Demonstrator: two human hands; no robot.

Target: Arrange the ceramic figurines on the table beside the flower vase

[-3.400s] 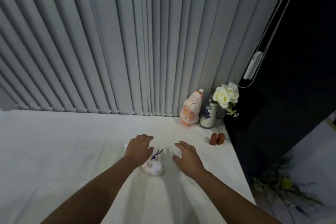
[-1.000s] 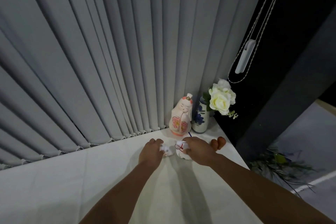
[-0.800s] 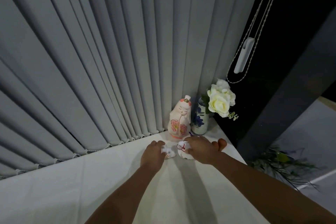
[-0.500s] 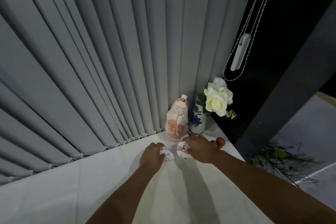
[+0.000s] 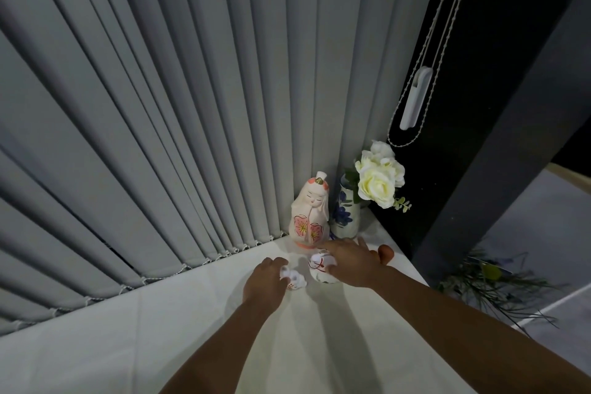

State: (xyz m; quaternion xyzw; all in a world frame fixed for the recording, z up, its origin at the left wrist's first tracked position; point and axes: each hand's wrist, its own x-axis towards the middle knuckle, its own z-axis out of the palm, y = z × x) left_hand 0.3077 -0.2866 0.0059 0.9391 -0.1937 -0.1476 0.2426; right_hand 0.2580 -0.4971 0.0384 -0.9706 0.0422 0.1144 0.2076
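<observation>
At the table's far right corner, the left hand curls over a small white figurine, fingertips on it, while the right hand cups a rounder white figurine with red cord; both rest on the tabletop. Behind stand a tall pink doll figurine and, just beside it, a blue-patterned vase holding white roses. Glazed ceramic is likely light, slick and chippable: grip around the bodies, setting down gently.
</observation>
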